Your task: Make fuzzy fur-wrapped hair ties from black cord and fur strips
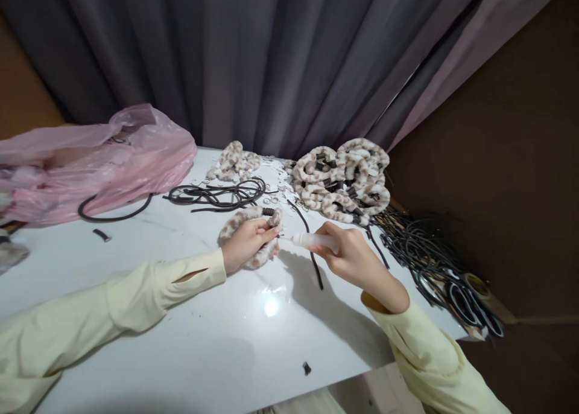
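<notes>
Pinning the cream-and-brown spotted fuzzy band [250,238] on the white surface [203,335], the left hand [246,243] grips it steady so the right hand [350,257], closed around a translucent white squeeze bottle [313,240], can aim its nozzle at the band's end.

pink plastic bag [136,154], cream-and-brown spotted fuzzy rings [344,178], black cords [217,194], white table [203,317], grey curtain [253,58]

Lighting moderate, from overhead: a round glare spot sits on the glossy white surface [271,307] near centre. The right hand [357,260] casts a soft shadow toward the near right. The curtain [271,58] at the far side is dim, the right corner dimmer still. Focus acceptable at centre; edges bow and stretch, with the sleeves smeared at the near corners.
</notes>
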Motion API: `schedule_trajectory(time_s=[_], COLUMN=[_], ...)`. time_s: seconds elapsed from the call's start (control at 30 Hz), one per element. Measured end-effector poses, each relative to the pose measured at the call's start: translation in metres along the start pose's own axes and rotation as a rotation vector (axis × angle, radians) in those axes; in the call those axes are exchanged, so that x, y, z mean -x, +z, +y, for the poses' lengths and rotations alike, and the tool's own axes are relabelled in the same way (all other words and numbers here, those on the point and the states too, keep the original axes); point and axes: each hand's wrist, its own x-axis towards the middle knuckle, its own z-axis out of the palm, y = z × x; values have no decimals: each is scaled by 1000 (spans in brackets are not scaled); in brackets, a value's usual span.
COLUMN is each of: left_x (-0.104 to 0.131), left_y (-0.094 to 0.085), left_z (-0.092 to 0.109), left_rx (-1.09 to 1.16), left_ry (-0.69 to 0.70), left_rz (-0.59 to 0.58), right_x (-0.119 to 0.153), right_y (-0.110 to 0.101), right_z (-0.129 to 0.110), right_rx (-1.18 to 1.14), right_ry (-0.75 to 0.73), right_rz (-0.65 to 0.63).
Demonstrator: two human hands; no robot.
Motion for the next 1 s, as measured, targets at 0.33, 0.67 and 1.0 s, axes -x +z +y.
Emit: schedule_trajectory(time_s=[0.33, 0.67, 1.0], left_x=[0, 2, 0], left_y=[0, 1, 0], left_z=[0, 4, 0], left_rx=[16, -10, 24], left_ry=[-6, -13, -2], left_rz=[-16, 0, -14], right_x=[1, 1, -1], right_y=[1, 0, -1], right_z=[4, 8, -2], right_rx=[23, 37, 27], right_ry=[-21, -15, 7], right_rz=[8, 11, -23])
